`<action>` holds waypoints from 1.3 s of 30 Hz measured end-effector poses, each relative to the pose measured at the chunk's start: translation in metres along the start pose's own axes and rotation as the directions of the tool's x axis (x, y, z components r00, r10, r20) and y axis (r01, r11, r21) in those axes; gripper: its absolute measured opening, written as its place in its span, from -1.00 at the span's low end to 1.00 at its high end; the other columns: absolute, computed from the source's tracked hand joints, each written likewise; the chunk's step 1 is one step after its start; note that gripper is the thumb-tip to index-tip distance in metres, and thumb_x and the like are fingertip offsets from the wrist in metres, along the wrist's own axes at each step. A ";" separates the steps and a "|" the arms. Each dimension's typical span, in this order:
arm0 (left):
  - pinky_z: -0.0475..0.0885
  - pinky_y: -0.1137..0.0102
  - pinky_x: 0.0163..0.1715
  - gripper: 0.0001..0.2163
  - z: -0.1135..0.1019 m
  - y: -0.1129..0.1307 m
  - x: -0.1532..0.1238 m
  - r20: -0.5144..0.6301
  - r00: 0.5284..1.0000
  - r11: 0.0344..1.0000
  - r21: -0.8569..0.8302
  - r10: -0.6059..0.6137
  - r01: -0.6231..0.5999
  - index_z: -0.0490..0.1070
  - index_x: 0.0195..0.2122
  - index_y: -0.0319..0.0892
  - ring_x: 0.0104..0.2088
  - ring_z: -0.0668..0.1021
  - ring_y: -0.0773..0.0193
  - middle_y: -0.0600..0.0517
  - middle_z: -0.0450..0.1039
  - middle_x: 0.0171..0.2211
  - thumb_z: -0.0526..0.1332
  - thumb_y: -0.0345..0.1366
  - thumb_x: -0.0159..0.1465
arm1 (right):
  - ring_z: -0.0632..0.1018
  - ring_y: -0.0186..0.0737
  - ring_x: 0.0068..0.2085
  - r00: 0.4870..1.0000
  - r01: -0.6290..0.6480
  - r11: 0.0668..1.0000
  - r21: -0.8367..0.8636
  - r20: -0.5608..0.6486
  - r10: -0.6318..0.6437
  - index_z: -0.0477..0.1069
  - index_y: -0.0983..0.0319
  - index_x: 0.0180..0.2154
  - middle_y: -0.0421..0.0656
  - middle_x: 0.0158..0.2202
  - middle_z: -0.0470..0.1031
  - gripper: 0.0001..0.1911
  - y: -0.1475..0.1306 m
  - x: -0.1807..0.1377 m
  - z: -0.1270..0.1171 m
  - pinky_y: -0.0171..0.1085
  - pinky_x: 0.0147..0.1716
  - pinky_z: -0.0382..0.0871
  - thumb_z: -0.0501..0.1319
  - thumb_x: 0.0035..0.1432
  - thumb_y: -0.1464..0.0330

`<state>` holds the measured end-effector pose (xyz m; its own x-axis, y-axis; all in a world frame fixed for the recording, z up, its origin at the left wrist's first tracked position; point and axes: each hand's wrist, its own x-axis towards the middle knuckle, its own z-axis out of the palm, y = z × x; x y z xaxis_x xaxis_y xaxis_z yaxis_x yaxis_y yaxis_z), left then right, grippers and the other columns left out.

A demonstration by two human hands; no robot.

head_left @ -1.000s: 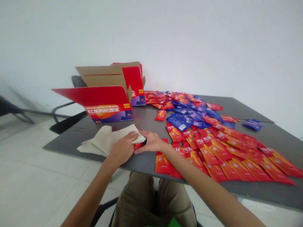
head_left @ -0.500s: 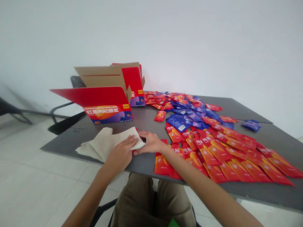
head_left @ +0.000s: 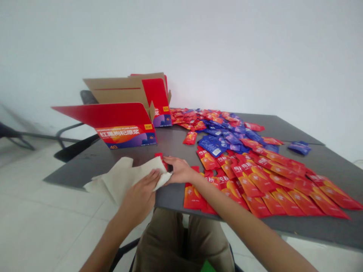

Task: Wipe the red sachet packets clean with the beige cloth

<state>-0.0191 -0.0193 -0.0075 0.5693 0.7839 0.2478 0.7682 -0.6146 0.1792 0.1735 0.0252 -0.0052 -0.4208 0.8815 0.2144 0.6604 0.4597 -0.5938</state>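
My left hand [head_left: 141, 194] is closed on a cream cloth [head_left: 121, 175], pressing its right end down near the table's front edge. A red packet [head_left: 159, 155] shows only at its top corner; the cloth and my fingers hide the rest. On its right side, my right hand [head_left: 178, 169] grips the packet's edge, with thumb and fingers curled against the cloth's end. The cloth's left part lies crumpled along the table edge. Right beside my right forearm, several red-orange packets [head_left: 195, 194] lie flat in overlapping rows.
Two open red cartons [head_left: 127, 136] with raised flaps stand at the left of the grey table [head_left: 176, 151]. A heap of small red pouches [head_left: 190, 138] and blue pouches [head_left: 211, 145] spreads behind the rows. One blue pouch [head_left: 299, 148] lies apart at right. Black chairs [head_left: 75, 145] stand left.
The cloth has slid and lifted slightly, baring the red packet's top corner. My left hand has shifted a little down and left; the right keeps its grip. The view has moved slightly.
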 end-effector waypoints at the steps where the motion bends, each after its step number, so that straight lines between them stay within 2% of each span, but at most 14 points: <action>1: 0.19 0.25 0.23 -0.50 -0.001 0.000 -0.003 -0.002 1.000 1.000 -0.010 -0.005 0.005 0.26 0.20 -0.26 0.25 0.27 0.19 -0.06 0.23 0.23 -0.06 -0.47 0.22 | 0.33 0.04 0.23 1.000 0.001 1.000 -0.005 -0.001 -0.001 0.31 0.22 0.15 -0.01 0.20 0.33 0.01 0.000 0.000 0.000 -0.07 0.22 0.15 0.45 -0.40 0.04; 4: 0.20 0.25 0.22 -0.51 -0.003 -0.006 0.012 0.012 0.999 0.999 -0.015 -0.042 0.042 0.30 0.17 -0.21 0.23 0.30 0.21 -0.04 0.28 0.21 -0.07 -0.47 0.22 | 0.30 0.05 0.24 1.000 -0.019 1.000 0.010 0.006 0.018 0.29 0.18 0.16 -0.03 0.20 0.33 -0.01 -0.002 -0.001 -0.002 -0.04 0.22 0.13 0.43 -0.35 0.00; 8: 0.18 0.25 0.23 -0.48 -0.003 -0.010 0.032 0.029 0.999 0.998 0.041 -0.041 0.040 0.29 0.17 -0.31 0.24 0.29 0.18 -0.12 0.27 0.20 -0.05 -0.52 0.16 | 0.34 0.03 0.22 0.999 -0.032 0.998 0.048 0.011 0.032 0.32 0.08 0.13 -0.13 0.18 0.36 -0.10 -0.004 -0.003 -0.005 -0.03 0.20 0.16 0.42 -0.31 -0.01; 11: 0.17 0.26 0.24 -0.48 0.000 -0.005 0.013 0.018 1.000 1.000 0.024 0.017 -0.018 0.27 0.18 -0.32 0.25 0.26 0.21 -0.11 0.24 0.22 -0.07 -0.52 0.17 | 0.33 0.04 0.23 1.000 -0.016 0.999 0.029 0.006 0.016 0.33 0.10 0.13 -0.11 0.19 0.35 -0.06 -0.001 0.000 -0.001 -0.04 0.19 0.17 0.44 -0.37 0.03; 14: 0.20 0.25 0.23 -0.49 0.000 -0.002 -0.003 -0.002 1.000 1.000 -0.002 0.014 -0.014 0.24 0.21 -0.28 0.25 0.26 0.21 -0.07 0.22 0.24 -0.06 -0.48 0.20 | 0.30 0.06 0.24 1.000 -0.017 1.000 0.004 0.012 0.017 0.29 0.18 0.16 -0.02 0.22 0.30 0.02 0.001 0.001 0.001 -0.04 0.22 0.13 0.46 -0.42 0.07; 18: 0.20 0.24 0.22 -0.49 -0.005 -0.013 0.025 0.044 0.997 0.998 0.000 -0.061 0.061 0.30 0.17 -0.23 0.22 0.32 0.19 -0.05 0.27 0.21 -0.06 -0.48 0.19 | 0.29 0.06 0.25 0.999 -0.051 0.998 0.020 0.018 0.051 0.27 0.17 0.17 -0.02 0.22 0.30 0.01 -0.002 -0.002 -0.003 -0.01 0.22 0.12 0.40 -0.34 -0.06; 21: 0.20 0.25 0.21 -0.49 -0.006 -0.019 0.042 0.057 0.994 0.995 0.034 -0.092 0.090 0.29 0.17 -0.24 0.22 0.32 0.20 -0.07 0.27 0.21 -0.07 -0.49 0.18 | 0.34 0.05 0.22 0.997 -0.075 0.996 0.038 0.004 0.075 0.28 0.16 0.17 -0.03 0.20 0.33 0.03 -0.004 -0.003 -0.005 -0.02 0.21 0.15 0.38 -0.35 -0.11; 26: 0.16 0.28 0.25 -0.47 -0.002 -0.006 0.010 0.024 1.000 1.000 0.022 0.008 -0.008 0.24 0.20 -0.29 0.26 0.24 0.24 -0.07 0.22 0.24 -0.09 -0.51 0.18 | 0.32 0.07 0.23 1.000 -0.021 1.000 0.016 0.012 0.020 0.30 0.21 0.15 -0.01 0.21 0.32 0.03 -0.001 0.000 -0.001 -0.03 0.22 0.14 0.42 -0.39 -0.04; 28: 0.17 0.26 0.24 -0.48 -0.003 -0.005 0.008 0.032 0.999 1.000 0.015 0.011 -0.011 0.25 0.20 -0.27 0.26 0.25 0.23 -0.06 0.22 0.24 -0.09 -0.49 0.20 | 0.32 0.05 0.23 1.000 0.006 1.000 0.009 0.009 -0.006 0.30 0.16 0.15 -0.05 0.21 0.32 0.01 0.000 0.000 0.000 -0.05 0.21 0.15 0.43 -0.38 -0.01; 31: 0.22 0.24 0.21 -0.50 -0.005 -0.013 0.031 0.064 0.996 0.998 0.027 -0.063 0.061 0.28 0.18 -0.22 0.22 0.31 0.19 -0.05 0.26 0.22 -0.07 -0.47 0.20 | 0.33 0.03 0.23 1.000 -0.009 1.000 0.021 0.000 0.009 0.29 0.10 0.15 -0.11 0.18 0.36 -0.05 -0.001 -0.002 -0.003 -0.04 0.20 0.16 0.40 -0.31 -0.05; 34: 0.23 0.23 0.20 -0.49 -0.006 -0.021 0.048 0.070 0.990 0.991 0.063 -0.125 0.121 0.29 0.18 -0.28 0.20 0.35 0.16 -0.10 0.29 0.20 -0.08 -0.48 0.18 | 0.35 0.03 0.21 0.999 -0.035 0.999 0.041 -0.009 0.036 0.30 0.13 0.15 -0.07 0.18 0.36 -0.03 -0.004 -0.003 -0.004 -0.04 0.19 0.17 0.38 -0.32 -0.10; 36: 0.20 0.26 0.22 -0.48 -0.005 -0.019 0.041 0.062 0.995 0.996 0.053 -0.082 0.078 0.27 0.18 -0.30 0.22 0.32 0.20 -0.10 0.27 0.21 -0.08 -0.49 0.17 | 0.36 0.03 0.20 1.000 -0.024 0.999 0.049 -0.011 0.025 0.32 0.15 0.13 -0.05 0.18 0.36 -0.03 -0.005 -0.003 -0.004 -0.05 0.19 0.18 0.36 -0.32 -0.13; 39: 0.17 0.30 0.24 -0.47 -0.005 -0.013 0.016 0.033 0.999 1.000 0.015 -0.011 0.010 0.26 0.20 -0.26 0.25 0.26 0.26 -0.03 0.24 0.23 -0.09 -0.49 0.18 | 0.35 0.05 0.21 1.000 -0.028 0.999 0.034 0.001 0.028 0.31 0.18 0.14 -0.02 0.19 0.34 0.02 -0.005 -0.002 -0.003 -0.03 0.19 0.18 0.38 -0.37 -0.11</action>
<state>-0.0211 0.0005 -0.0015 0.5704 0.7930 0.2142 0.7784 -0.6051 0.1672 0.1734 0.0212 -0.0003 -0.4028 0.8937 0.1974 0.6504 0.4313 -0.6253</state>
